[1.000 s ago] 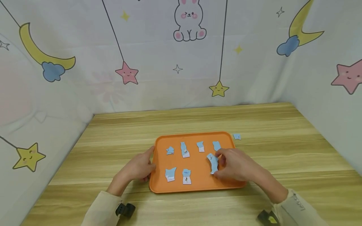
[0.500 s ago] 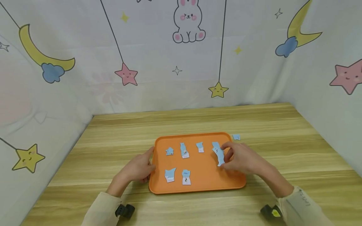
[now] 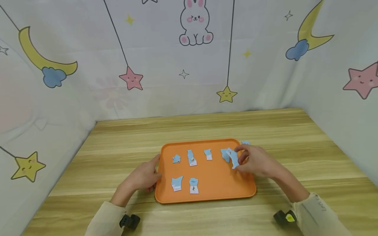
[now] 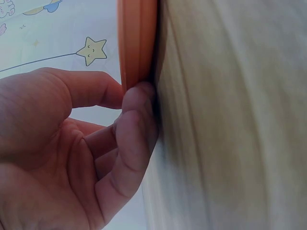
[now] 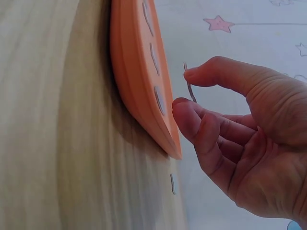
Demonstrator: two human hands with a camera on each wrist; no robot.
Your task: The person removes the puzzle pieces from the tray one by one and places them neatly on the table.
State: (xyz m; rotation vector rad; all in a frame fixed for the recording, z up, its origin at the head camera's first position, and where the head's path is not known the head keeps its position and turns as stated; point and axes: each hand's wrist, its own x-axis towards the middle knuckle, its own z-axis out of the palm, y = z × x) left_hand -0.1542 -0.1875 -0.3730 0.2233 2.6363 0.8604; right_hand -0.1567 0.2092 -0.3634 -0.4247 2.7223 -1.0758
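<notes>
My right hand pinches a long, curved light-blue puzzle piece above the right side of an orange tray. In the right wrist view the held piece appears edge-on between thumb and fingers, raised off the tray. Just beneath it in the head view, another blue puzzle piece lies partly covered. At the tray's left edge, my left hand grips the rim, thumb and curled fingertips against it in the left wrist view. Several blue-and-white puzzle pieces, one with a small dark figure, lie spread across the tray.
One small blue piece lies on the wooden table just beyond the tray's back right corner, partly behind my right hand. A white cloth printed with stars, moons and a rabbit hangs around the table's back and sides.
My right hand has carried the curved piece up and to the right, from the tray's right middle to over the back right piece. The left hand stays on the rim.
</notes>
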